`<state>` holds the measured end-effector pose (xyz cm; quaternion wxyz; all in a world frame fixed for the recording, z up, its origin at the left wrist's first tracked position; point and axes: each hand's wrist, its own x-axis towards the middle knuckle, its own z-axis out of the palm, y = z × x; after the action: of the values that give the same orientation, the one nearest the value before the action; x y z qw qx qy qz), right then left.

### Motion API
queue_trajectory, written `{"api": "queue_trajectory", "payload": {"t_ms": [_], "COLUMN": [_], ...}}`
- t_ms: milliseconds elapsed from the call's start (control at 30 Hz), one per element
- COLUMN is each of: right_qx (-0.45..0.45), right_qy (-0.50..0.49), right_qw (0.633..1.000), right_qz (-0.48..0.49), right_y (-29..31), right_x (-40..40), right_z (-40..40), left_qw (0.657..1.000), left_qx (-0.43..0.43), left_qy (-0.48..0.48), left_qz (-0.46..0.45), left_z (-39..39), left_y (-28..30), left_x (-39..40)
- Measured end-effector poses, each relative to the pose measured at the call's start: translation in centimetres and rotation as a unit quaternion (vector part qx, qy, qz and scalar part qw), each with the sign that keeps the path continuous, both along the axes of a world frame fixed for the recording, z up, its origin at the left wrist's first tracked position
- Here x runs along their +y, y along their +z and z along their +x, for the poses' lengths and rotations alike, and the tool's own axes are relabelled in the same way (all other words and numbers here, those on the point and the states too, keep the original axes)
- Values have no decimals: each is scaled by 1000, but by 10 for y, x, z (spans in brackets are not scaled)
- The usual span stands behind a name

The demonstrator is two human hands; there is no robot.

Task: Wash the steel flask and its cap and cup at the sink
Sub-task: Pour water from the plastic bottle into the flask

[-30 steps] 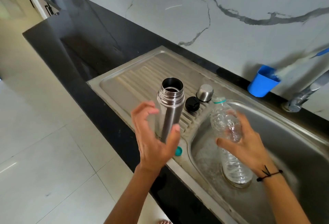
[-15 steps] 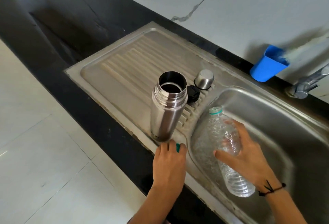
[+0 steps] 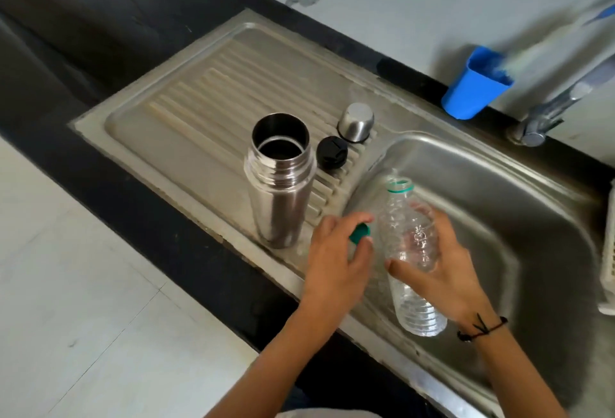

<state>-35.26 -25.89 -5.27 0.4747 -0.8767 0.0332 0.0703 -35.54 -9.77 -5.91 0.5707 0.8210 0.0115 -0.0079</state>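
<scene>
1 open steel flask (image 3: 278,184) stands upright on the drainboard (image 3: 186,111), with 1 black cap (image 3: 331,152) and 1 steel cup (image 3: 356,122) upturned at its far right. The left hand (image 3: 336,264) pinches 1 green bottle cap (image 3: 460,238); the right hand (image 3: 439,268) grips 1 clear plastic bottle (image 3: 412,251) over the basin.

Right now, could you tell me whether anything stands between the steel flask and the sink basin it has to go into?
Yes. The left hand, pinching a green bottle cap, and the clear plastic bottle gripped by the right hand over the sink basin sit just right of the steel flask, along its path to the basin.
</scene>
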Motion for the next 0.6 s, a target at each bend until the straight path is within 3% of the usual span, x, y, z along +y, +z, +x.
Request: {"api": "queue_trajectory", "payload": {"t_ms": [100,200,367,600], "right_qx": [-21,-34,-76,-103], "right_qy": [-13,-3,10,-17], "right_qw": [1000,999,995,991], "right_qz": [-2,-33,-57,-86], "right_y": [-4,-5,-8,-14], "right_x": [-8,-10,-10,-18], "right_z": [-2,-5,-3,-9], "left_qw": [979,910,895,924], "left_qx": [31,81,72,11], "left_qy": [62,109,94,49], "left_qz": [-193,-393,-430,-379], "left_z": [20,36,39,34], "left_y": [9,19,29,29], "left_x": [-3,-13,-40,-51]}}
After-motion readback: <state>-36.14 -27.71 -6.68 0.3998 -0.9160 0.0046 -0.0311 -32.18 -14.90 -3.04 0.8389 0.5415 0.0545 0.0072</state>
